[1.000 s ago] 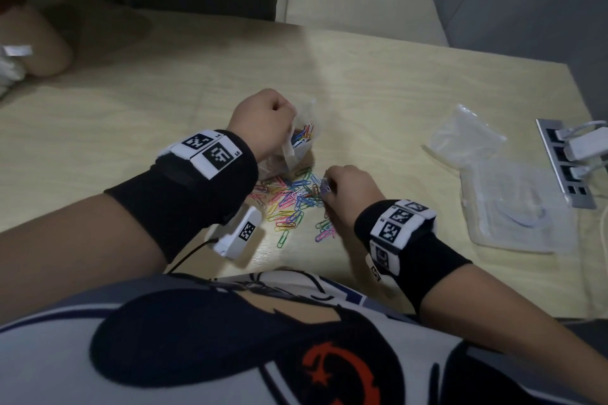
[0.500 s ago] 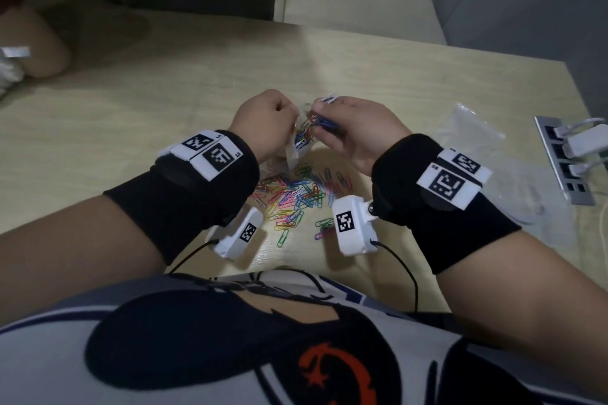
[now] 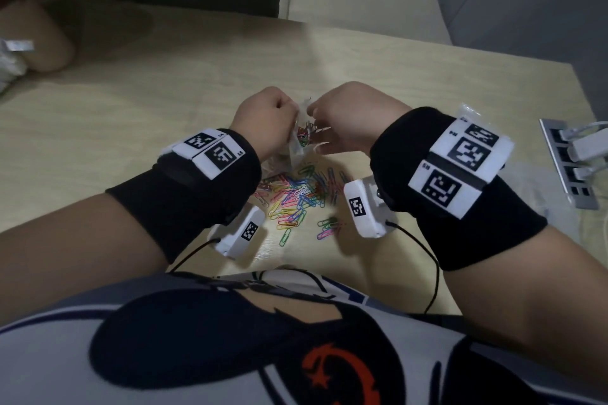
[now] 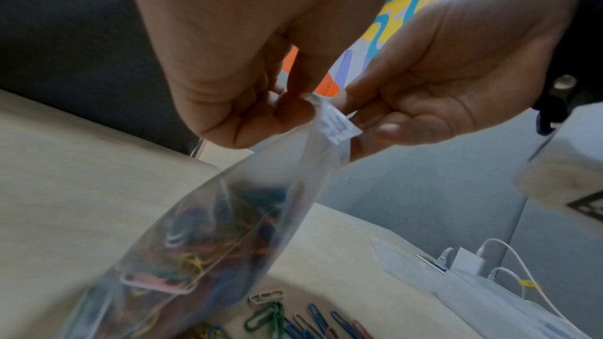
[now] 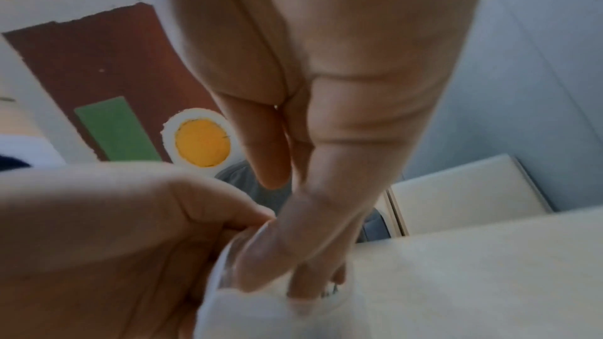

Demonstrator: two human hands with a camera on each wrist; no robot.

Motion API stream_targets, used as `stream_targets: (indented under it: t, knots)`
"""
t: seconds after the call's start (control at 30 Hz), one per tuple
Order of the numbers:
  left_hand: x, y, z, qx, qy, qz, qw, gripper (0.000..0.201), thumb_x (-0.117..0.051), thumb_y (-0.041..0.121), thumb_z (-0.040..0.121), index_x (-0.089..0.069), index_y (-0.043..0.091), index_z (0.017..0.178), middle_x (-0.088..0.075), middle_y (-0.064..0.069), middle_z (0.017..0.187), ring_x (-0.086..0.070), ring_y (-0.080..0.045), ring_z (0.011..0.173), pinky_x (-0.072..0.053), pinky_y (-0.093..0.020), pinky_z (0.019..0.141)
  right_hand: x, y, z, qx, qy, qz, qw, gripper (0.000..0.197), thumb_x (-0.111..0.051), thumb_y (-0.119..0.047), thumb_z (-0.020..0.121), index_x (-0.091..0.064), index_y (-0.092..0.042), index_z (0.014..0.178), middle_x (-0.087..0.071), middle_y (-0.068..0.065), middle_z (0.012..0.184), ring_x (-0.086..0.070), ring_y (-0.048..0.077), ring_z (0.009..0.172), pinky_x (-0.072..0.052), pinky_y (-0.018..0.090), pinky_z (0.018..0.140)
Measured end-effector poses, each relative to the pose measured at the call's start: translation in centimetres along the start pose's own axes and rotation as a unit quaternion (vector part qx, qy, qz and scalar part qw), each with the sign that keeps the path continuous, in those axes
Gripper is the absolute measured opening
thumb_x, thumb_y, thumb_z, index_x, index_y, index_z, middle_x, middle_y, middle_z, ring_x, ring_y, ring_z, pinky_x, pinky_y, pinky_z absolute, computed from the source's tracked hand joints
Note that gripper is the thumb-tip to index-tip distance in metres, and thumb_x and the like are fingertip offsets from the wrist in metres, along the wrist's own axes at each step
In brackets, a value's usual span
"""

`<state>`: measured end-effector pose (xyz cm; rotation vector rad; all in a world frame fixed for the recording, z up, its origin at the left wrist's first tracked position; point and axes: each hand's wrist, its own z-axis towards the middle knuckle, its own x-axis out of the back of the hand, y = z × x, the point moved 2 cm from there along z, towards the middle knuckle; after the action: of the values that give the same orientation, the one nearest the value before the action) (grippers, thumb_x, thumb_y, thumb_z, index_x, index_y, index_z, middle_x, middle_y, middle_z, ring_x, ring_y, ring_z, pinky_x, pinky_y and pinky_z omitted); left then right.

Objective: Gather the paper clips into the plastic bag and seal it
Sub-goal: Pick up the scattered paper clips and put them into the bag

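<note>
A small clear plastic bag [image 3: 301, 141] holding coloured paper clips hangs just above the table between my hands. My left hand [image 3: 268, 117] pinches one side of its top edge. My right hand [image 3: 345, 117] meets it at the mouth, fingertips curled on the other side of the rim. In the left wrist view the plastic bag [image 4: 212, 236] sags down full of clips, and both hands pinch its top by a white label. In the right wrist view my right fingers [image 5: 310, 254] sit behind clear plastic. Several loose paper clips [image 3: 296, 194] lie on the table under my wrists.
A silver USB hub [image 3: 572, 164] with white plugs lies at the table's right edge. Clear plastic packaging [image 4: 473, 290] lies beside it, mostly hidden behind my right wrist in the head view. Another person's arm [image 3: 42, 43] rests at the far left. The table's near edge is at my body.
My right hand rose from the pile with clips and came to the bag's mouth, where it now holds the rim. The left hand kept the bag up in the same place.
</note>
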<state>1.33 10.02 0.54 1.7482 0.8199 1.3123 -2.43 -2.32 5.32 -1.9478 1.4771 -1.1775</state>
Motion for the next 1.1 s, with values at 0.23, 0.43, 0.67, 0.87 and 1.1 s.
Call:
stream_targets:
  t: [0.23, 0.43, 0.67, 0.87, 1.1]
  knots:
    - [0.6, -0.4, 0.4, 0.0, 0.035, -0.003, 0.999, 0.017, -0.047, 0.024, 0.088, -0.058, 0.015, 0.078, -0.059, -0.001, 0.073, -0.057, -0.029, 0.078, -0.051, -0.042, 0.077, 0.6, 1.2, -0.8, 0.061, 0.068, -0.063, 0.994, 0.023, -0.052, -0.021, 0.093, -0.07, -0.008, 0.099, -0.07, 0.007, 0.093, -0.065, 0.02, 0.072, -0.05, 0.028, 0.059]
    - [2.1, -0.6, 0.9, 0.005, 0.107, 0.009, 0.994, 0.025, -0.043, 0.023, 0.093, -0.061, 0.007, 0.1, -0.058, -0.001, 0.092, -0.051, -0.02, 0.087, -0.042, -0.031, 0.079, -0.6, 8.1, 1.1, -0.129, 0.077, -0.308, 0.939, 0.024, -0.046, -0.014, 0.096, -0.062, 0.002, 0.102, -0.066, 0.012, 0.101, -0.065, 0.027, 0.093, -0.053, 0.03, 0.08]
    - [2.5, -0.8, 0.6, 0.017, 0.131, 0.016, 0.991, 0.026, -0.042, 0.022, 0.094, -0.061, 0.007, 0.102, -0.06, -0.003, 0.096, -0.051, -0.02, 0.088, -0.04, -0.029, 0.078, -4.6, 10.1, 2.0, -0.013, 0.058, -0.343, 0.937, 0.072, -0.06, -0.059, 0.079, -0.043, -0.012, 0.13, -0.039, 0.013, 0.128, -0.05, 0.033, 0.113, -0.047, 0.039, 0.092]
    - [2.2, -0.7, 0.7, 0.021, 0.103, 0.009, 0.994, 0.023, -0.046, 0.024, 0.091, -0.063, 0.009, 0.096, -0.064, -0.006, 0.093, -0.059, -0.028, 0.095, -0.049, -0.038, 0.086, -6.8, 10.3, 1.8, 0.129, 0.002, -0.477, 0.869, 0.044, -0.059, -0.034, 0.086, -0.047, -0.017, 0.125, -0.039, 0.013, 0.123, -0.043, 0.035, 0.11, -0.044, 0.041, 0.09]
    - [1.8, -0.5, 0.4, 0.008, 0.065, 0.011, 0.998, 0.019, -0.047, 0.026, 0.092, -0.06, 0.012, 0.09, -0.056, 0.007, 0.074, -0.056, -0.021, 0.082, -0.046, -0.034, 0.077, -4.4, 10.9, 2.4, 0.15, 0.035, -0.452, 0.878, 0.02, -0.052, -0.014, 0.091, -0.059, -0.009, 0.109, -0.054, 0.013, 0.104, -0.059, 0.035, 0.09, -0.046, 0.033, 0.075]
